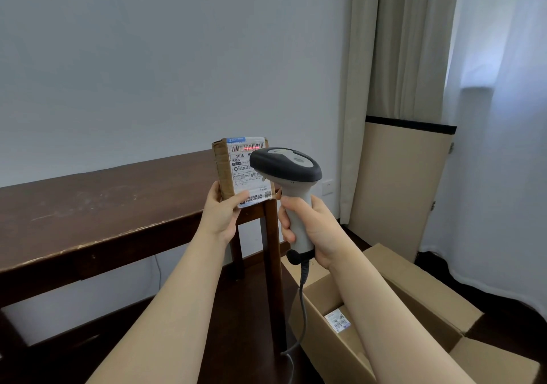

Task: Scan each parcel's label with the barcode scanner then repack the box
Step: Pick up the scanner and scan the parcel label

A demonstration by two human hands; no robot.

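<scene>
Parcel (222, 170) stands upright, pinched at its bottom by the left hand (222, 216); right hand (310, 223) grips the scanner (285, 166), maybe touching the label (245, 173).

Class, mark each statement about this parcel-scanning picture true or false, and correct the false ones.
1. The right hand grips the barcode scanner by its handle, and the left hand holds the parcel. True.
2. The held parcel lies flat. False: it is held upright.
3. A red scan line falls on the barcode at the top of the label. True.
4. The cardboard box on the floor is empty. False: another labelled parcel lies inside.
5. The scanner is cordless. False: a cable hangs from the base of its handle.
</scene>
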